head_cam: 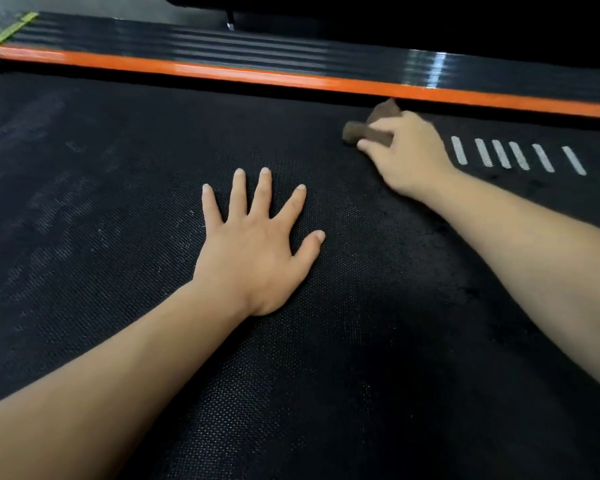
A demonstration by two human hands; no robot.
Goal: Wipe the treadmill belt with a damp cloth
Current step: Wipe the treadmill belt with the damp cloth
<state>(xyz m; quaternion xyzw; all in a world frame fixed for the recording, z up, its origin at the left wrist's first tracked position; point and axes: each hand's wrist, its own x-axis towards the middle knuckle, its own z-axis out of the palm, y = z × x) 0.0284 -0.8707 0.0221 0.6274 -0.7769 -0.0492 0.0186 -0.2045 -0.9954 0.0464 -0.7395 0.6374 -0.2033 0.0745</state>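
The black textured treadmill belt fills most of the view. My left hand lies flat on it near the middle, fingers spread and straight. My right hand is farther away at the upper right and grips a bunched brown cloth, which sticks out past the fingers and touches the belt close to the far edge. The right hand and cloth look slightly blurred. The belt around the right forearm looks darker and smoother than the dusty grey patches at the left.
Along the belt's far edge runs an orange strip with a black ribbed side rail behind it. Several white dashes are printed on the belt right of my right hand. Yellow tape marks the rail's left end.
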